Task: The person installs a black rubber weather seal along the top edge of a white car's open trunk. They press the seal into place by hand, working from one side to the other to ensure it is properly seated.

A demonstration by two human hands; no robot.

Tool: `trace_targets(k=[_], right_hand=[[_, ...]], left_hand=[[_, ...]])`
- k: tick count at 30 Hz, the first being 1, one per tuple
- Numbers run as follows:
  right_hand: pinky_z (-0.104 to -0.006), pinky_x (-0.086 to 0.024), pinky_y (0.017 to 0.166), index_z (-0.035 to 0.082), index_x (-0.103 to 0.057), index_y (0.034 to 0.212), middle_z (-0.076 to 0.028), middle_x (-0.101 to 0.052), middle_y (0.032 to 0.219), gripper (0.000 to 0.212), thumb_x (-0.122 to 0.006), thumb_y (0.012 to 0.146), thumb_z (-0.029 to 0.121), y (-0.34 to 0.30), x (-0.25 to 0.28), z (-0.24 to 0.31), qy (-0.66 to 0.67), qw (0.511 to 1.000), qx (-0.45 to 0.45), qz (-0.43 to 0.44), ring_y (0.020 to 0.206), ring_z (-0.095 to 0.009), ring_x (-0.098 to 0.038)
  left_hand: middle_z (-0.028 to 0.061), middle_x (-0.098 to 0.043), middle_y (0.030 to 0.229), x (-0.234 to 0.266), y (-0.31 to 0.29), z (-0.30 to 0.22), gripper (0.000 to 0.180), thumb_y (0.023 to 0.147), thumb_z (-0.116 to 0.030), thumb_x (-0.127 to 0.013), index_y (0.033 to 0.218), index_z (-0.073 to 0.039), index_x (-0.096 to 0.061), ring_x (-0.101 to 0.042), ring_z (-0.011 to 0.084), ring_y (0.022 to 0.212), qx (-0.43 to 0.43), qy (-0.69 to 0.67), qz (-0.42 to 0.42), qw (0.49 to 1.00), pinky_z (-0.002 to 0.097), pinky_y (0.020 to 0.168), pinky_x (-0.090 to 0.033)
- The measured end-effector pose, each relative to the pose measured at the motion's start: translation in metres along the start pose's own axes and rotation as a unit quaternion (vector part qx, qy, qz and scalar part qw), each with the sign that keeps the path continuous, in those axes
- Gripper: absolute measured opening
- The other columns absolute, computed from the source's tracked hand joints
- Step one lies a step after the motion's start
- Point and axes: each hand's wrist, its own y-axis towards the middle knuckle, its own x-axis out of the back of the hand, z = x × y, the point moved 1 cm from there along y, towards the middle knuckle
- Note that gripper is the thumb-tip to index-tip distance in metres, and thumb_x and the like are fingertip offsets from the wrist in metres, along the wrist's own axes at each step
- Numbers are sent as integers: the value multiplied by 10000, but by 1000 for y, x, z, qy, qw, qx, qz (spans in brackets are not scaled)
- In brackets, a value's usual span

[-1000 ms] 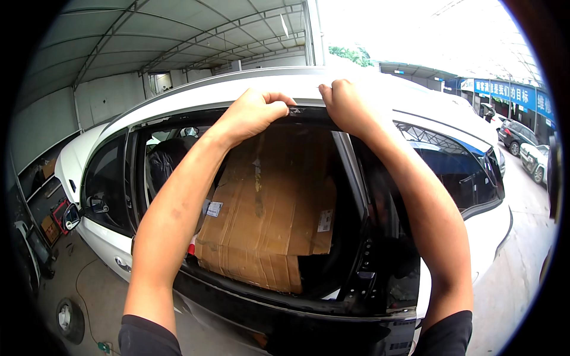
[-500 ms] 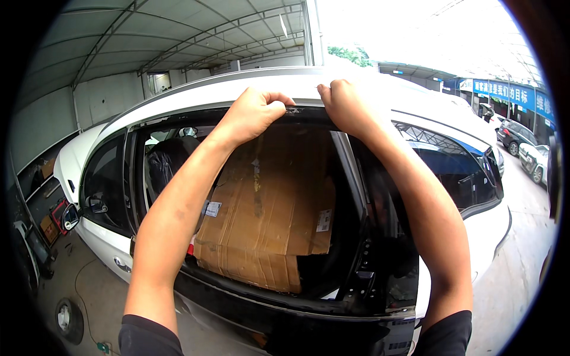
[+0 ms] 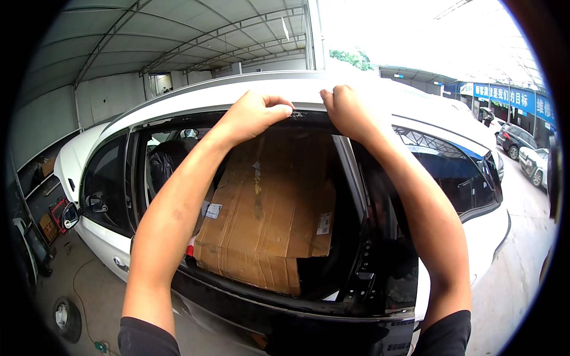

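Rail: The black rail (image 3: 309, 119) tops the window opening in front of you, beneath the roof's edge. It looks stiff and fixed to the car, so weight should hardly matter; its dark face may be slippery. The surest hold is probably along its edge, clear of the pale, rough-looking scuffs between your hands.
Left hand: Your left hand (image 3: 258, 115) is at the rail, thumb and index finger bent close together; you cannot tell from this view whether they pinch anything.
Right hand: Your right hand (image 3: 347, 113) is farther right along the rail, fingers curled in; whether anything is held is hidden.
Roof: The roof (image 3: 208, 102) lies just beyond the rail, white, smooth and gently curved.
Pillar: The pillar (image 3: 349, 157) slants down from the rail's right part, pale, narrow and hard-looking.
Box: The box (image 3: 267, 225) is below the rail, inside the car: brown cardboard, creased, with pale stickers.
Seat: The seat (image 3: 169, 163) is below and left of the rail, in wrinkled, shiny black covering.
Door: The door (image 3: 237, 323) is well below the rail, dark and glossy.
Tyre: The tyre (image 3: 67, 320) is far down and left of the rail, round and dark, on the floor.
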Motion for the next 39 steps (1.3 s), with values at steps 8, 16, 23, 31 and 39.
trace_targets(k=[8, 16, 23, 31, 39], right_hand=[[-477, -543, 712, 7, -725, 830, -210, -692, 806, 481, -443, 990, 362, 0, 0, 3, 4, 1000, -5, 3, 754, -391, -681], [-480, -543, 715, 7, -723, 861, -203, -696, 825, 479, -437, 992, 368, 1, -2, 1, -3, 1000, -13, 13, 780, -389, -683], [-503, -512, 746, -51, -684, 809, -288, -646, 775, 467, -489, 975, 339, 1, -2, 3, 22, 1000, 2, -10, 759, -442, -651], [-501, -508, 758, -54, -678, 832, -279, -652, 802, 493, -461, 984, 361, 3, -5, 0, -6, 1000, -6, 10, 785, -448, -646], [-483, -543, 665, -2, -715, 787, -227, -670, 717, 486, -471, 978, 373, 2, -7, -1, -24, 999, 16, -34, 677, -392, -673]], left_hand=[[-39, -568, 761, 0, 2, -7, 196, 818, -92, -547, 937, -18, -683, -457, 43, 675, 57, -27, 12, 998, 227, 598, -385], [-6, -629, 835, 1, 0, 3, 229, 818, -74, -508, 953, -11, -681, -519, 62, 757, 43, -44, 8, 998, 220, 689, -425], [95, -684, 951, 21, -16, 26, 201, 924, -61, -462, 989, -2, -643, -628, 167, 922, -66, -227, -123, 964, 300, 909, -480], [44, -669, 945, 30, -49, 27, 205, 941, -162, -590, 1063, -9, -651, -618, 121, 900, -64, -21, -172, 983, 267, 825, -490], [57, -634, 872, -12, -21, 8, 96, 801, -134, -714, 863, -61, -705, -602, 259, 771, -272, 274, -232, 893, 350, 698, -492]])
